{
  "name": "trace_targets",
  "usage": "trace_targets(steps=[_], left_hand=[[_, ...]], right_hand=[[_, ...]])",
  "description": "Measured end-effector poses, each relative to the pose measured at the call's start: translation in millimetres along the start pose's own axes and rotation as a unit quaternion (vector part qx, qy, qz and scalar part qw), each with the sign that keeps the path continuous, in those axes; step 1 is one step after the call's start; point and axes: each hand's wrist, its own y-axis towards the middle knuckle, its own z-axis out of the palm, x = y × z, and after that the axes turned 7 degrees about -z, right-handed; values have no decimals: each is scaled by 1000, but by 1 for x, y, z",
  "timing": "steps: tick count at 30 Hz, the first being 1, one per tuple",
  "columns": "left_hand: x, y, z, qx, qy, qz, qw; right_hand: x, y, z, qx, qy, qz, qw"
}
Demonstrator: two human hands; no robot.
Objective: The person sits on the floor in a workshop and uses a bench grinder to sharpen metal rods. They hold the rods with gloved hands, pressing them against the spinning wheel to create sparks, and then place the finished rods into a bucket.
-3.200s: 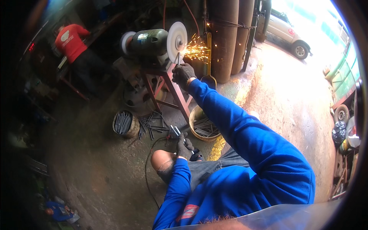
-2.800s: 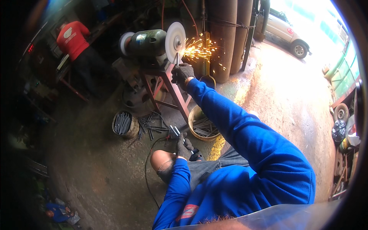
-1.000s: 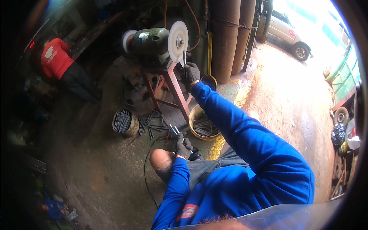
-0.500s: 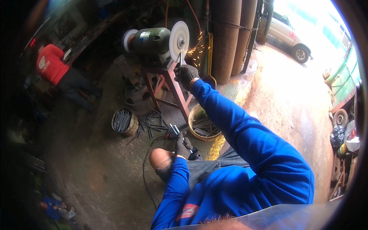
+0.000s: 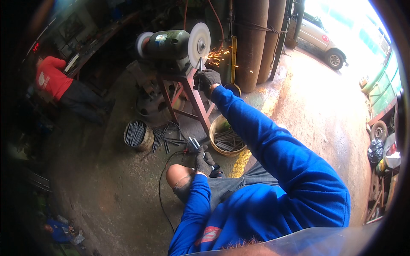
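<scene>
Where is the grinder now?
The grinder sits in the head view's upper part, left of centre, on the red stand, beyond the right hand and left of the brown cylinders.

Dark grey gloves (image 5: 201, 165) cover your left hand (image 5: 203, 160) and right hand (image 5: 208, 79); your sleeves (image 5: 252, 116) are blue. Rods (image 5: 196, 142) in your left are silvery; beyond your right, a white wheel (image 5: 197, 38) and green grinder (image 5: 175, 43).

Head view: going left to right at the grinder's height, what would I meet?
Person in a red shirt, left white wheel, green grinder motor, right white wheel, long yellow handle, two tall brown cylinders, parked vehicle.
</scene>
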Motion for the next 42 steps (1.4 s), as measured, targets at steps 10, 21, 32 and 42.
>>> trace_targets(steps=[10, 21, 32, 42], left_hand=[[-1, -2, -2, -3, 1, 2, 1000], [0, -1, -1, -1, 1, 1, 1000], [0, 0, -2, 5, 3, 3, 1000], [0, 1, -3, 0, 0, -1, 1000]], right_hand=[[44, -2, 13, -178, 321, 218, 904], [62, -6, 7, -180, 237, 222, 928], [62, -9, 5, -192, 285, 205, 917], [73, -14, 4, -200, 193, 195, 941]])
